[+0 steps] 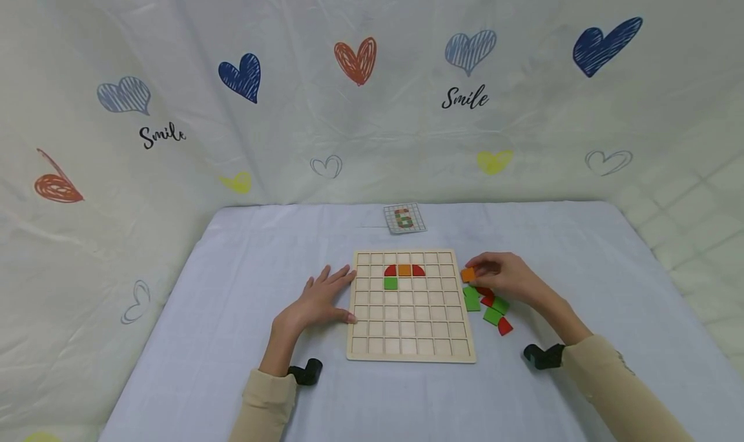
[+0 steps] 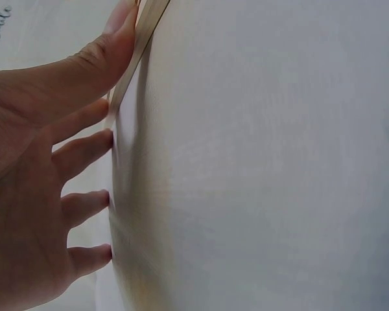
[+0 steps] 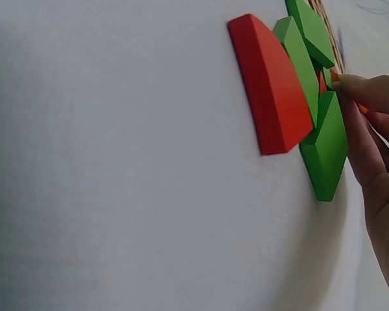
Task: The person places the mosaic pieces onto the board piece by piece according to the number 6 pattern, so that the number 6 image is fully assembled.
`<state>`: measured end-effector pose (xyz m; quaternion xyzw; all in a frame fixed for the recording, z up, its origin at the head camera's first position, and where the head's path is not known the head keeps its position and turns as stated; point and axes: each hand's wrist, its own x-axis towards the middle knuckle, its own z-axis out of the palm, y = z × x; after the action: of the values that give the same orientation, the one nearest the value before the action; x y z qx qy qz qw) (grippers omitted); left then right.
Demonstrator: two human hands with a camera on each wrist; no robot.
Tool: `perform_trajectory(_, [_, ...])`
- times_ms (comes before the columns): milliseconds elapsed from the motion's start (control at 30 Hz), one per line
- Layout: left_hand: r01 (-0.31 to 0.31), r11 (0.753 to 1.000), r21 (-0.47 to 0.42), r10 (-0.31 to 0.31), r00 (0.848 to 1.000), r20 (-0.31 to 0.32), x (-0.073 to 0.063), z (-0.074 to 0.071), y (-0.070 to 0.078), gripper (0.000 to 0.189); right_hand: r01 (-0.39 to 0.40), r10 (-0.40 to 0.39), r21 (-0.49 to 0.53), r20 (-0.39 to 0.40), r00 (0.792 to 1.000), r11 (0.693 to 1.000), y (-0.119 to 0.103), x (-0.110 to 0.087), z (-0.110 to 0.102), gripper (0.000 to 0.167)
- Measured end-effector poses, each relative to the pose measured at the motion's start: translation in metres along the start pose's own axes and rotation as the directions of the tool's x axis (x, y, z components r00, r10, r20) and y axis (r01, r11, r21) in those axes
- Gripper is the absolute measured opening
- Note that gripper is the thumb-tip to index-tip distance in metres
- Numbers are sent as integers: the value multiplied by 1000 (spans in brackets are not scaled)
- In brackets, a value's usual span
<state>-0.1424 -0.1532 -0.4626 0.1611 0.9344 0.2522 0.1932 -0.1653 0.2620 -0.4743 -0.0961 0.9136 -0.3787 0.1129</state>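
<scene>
A wooden grid board (image 1: 407, 332) lies mid-table. Near its top sit an orange square tile (image 1: 404, 270) between two red quarter-round tiles (image 1: 391, 271), with a green square tile (image 1: 391, 283) below the left one. My left hand (image 1: 316, 303) rests at the board's left edge, fingers spread, thumb on the rim; the left wrist view shows this thumb (image 2: 104, 61) against the edge. Just off the board's right edge, my right hand (image 1: 506, 275) pinches an orange square tile (image 1: 467, 274) between thumb and fingers. Little of that tile shows in the right wrist view.
Loose green tiles (image 1: 492, 316) and red tiles (image 1: 504, 326) lie in a pile right of the board, below the right hand. A small card (image 1: 404, 218) with a gridded coloured figure lies behind the board. White cloth (image 1: 261, 235) covers the table.
</scene>
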Motion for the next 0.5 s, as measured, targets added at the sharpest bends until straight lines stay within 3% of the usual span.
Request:
perform_trajectory(267, [-16, 1000, 5, 16, 1000, 1, 1, 2, -3, 96, -21, 21, 56, -8, 1000, 998, -2, -1, 0, 39])
perform_trajectory(500, [-12, 1000, 9, 12, 1000, -2, 0, 1, -2, 96, -6, 2, 124, 34, 999, 992, -10, 0, 5, 45])
